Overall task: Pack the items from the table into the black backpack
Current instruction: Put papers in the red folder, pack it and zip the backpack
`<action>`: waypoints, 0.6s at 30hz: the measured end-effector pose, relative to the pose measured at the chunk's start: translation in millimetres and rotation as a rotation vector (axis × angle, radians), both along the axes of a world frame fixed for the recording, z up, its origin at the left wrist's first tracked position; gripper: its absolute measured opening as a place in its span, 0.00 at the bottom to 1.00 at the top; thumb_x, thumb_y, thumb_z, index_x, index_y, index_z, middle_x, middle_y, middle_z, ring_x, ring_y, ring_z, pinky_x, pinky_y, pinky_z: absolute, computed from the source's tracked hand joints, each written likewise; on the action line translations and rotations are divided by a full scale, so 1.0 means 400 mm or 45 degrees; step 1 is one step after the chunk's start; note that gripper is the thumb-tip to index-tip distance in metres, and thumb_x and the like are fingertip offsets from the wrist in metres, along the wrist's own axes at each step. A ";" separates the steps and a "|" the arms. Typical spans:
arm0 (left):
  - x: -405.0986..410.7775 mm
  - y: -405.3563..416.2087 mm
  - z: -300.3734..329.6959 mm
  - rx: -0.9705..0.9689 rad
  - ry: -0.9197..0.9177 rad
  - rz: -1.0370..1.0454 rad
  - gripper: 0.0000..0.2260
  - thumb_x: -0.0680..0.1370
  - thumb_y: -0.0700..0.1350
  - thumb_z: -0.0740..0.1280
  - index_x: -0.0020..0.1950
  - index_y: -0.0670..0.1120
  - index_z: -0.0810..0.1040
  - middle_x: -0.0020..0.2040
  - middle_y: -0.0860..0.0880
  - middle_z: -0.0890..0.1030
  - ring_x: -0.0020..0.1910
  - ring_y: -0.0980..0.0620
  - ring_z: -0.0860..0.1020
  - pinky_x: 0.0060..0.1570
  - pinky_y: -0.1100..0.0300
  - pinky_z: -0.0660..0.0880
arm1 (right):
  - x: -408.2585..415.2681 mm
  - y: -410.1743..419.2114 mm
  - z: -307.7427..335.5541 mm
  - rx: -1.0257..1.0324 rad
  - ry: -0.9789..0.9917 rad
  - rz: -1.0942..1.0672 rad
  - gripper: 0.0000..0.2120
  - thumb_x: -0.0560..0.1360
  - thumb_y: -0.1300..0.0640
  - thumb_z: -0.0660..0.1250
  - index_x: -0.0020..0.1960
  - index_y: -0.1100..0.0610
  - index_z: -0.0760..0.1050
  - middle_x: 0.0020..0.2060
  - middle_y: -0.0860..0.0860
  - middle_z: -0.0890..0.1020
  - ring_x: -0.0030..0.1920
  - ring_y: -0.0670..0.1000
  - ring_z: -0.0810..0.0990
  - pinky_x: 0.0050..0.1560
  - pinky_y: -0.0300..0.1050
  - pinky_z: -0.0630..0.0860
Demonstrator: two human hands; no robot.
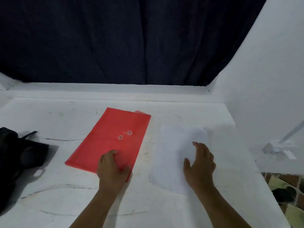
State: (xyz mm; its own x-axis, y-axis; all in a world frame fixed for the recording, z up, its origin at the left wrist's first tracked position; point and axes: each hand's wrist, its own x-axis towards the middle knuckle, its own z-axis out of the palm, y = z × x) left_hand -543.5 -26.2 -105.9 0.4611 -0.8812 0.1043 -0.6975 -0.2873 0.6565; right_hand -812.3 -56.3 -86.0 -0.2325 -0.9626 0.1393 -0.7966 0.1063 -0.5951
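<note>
One flat red folder (110, 139) — two string-tie buttons

The white table (49, 186) bears a red envelope (111, 137), white paper (172, 153) and black backpack (18, 155).

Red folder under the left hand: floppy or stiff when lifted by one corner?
Probably floppy: the red folder looks thin and lies flat on the table. Likely light. Its smooth plastic-looking face may slide under the left hand, so pinching an edge seems safer.

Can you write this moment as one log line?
left hand: on red folder | right hand: on white paper | black backpack: left, nothing packed yet
</note>
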 end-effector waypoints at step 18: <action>-0.022 0.125 0.020 -0.107 0.398 -0.714 0.22 0.77 0.70 0.62 0.55 0.57 0.85 0.63 0.60 0.78 0.66 0.56 0.74 0.65 0.64 0.69 | 0.234 -0.023 0.057 0.537 -0.719 0.457 0.19 0.77 0.62 0.60 0.66 0.51 0.74 0.52 0.45 0.81 0.49 0.43 0.79 0.41 0.32 0.73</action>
State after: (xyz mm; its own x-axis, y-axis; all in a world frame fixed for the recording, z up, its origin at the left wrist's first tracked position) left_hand -552.3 23.9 -98.0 -0.0470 -0.9918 0.1187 -0.4988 0.1263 0.8575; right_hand -718.6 -65.3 -63.0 0.1756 -0.9375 -0.3004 -0.4145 0.2064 -0.8863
